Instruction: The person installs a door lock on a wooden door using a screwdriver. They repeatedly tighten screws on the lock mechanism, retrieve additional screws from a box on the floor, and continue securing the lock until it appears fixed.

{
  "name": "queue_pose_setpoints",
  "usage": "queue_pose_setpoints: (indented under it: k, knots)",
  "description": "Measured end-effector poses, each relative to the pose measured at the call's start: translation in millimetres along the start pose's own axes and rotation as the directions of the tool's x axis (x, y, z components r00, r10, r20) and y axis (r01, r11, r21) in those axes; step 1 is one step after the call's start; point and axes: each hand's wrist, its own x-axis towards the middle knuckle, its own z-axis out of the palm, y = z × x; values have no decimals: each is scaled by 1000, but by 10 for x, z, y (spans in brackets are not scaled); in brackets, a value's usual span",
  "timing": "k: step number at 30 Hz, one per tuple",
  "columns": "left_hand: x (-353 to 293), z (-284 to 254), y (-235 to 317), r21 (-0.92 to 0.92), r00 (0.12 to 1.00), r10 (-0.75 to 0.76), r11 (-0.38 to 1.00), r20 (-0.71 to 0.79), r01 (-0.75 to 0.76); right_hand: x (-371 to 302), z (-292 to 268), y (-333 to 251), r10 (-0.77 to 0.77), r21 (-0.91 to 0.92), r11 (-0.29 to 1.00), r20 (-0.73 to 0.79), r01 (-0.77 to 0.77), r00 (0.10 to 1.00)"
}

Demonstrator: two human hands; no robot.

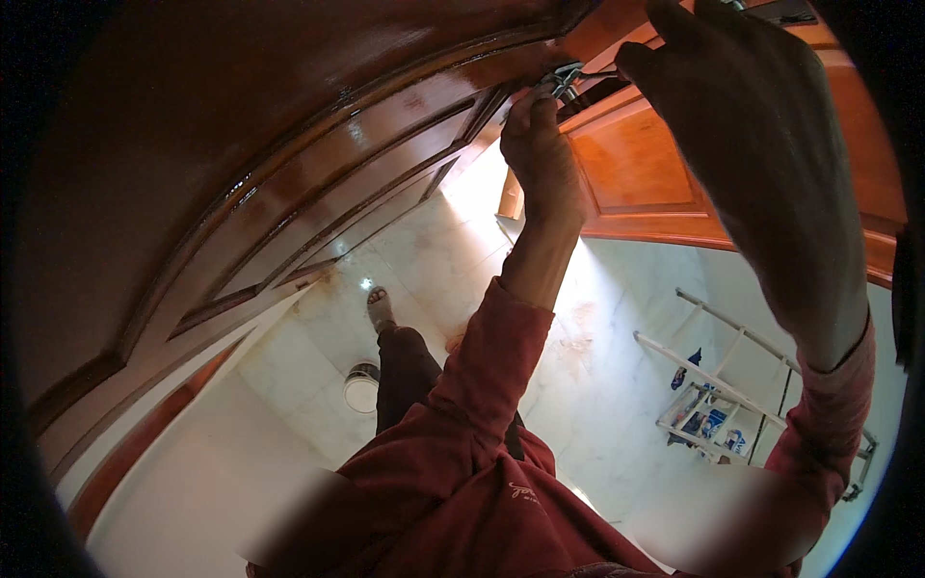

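My left hand [541,159] is raised to the edge of a wooden door, its fingers closed on a shiny metal fitting [567,81] that looks like part of a door handle or lock. From the right, my right hand [732,101] reaches in high, fingers curled. A thin metal shaft [602,74] runs from its fingertips to the fitting. Whatever handle that shaft has is hidden inside the hand. Just behind the fitting shows a dark slot in the orange-brown panelled door [631,173].
A glossy dark brown panelled door [318,183] fills the left side. On the pale tiled floor [318,385] stands a whitish bucket [362,388] near my foot [381,308]. To the right, a light metal ladder [718,371] has blue-and-white packages [715,422] at its rungs.
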Motion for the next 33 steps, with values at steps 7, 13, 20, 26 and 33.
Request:
queue_pose_setpoints:
  k: [7, 13, 20, 26, 33]
  knots:
    - [28, -25, -77, -36, 1000, 6, 999, 2, -6, 144, -69, -12, 2, 2, 1000, 120, -3, 993]
    - [20, 13, -49, -103, 999, -34, 994, 0, 34, 172, -82, 59, -12, -6, 1000, 162, 13, 987]
    - [0, 42, -16, -122, 999, -22, 992, -37, 17, 309, -134, 83, -37, -5, 999, 228, 39, 973]
    - [20, 51, -52, -60, 998, 28, 998, -61, -32, 369, -155, 106, -50, 7, 999, 294, 50, 955]
    - [44, 63, -40, 10, 993, 74, 997, -87, -73, 472, -252, 161, -70, 62, 997, 384, 50, 921]
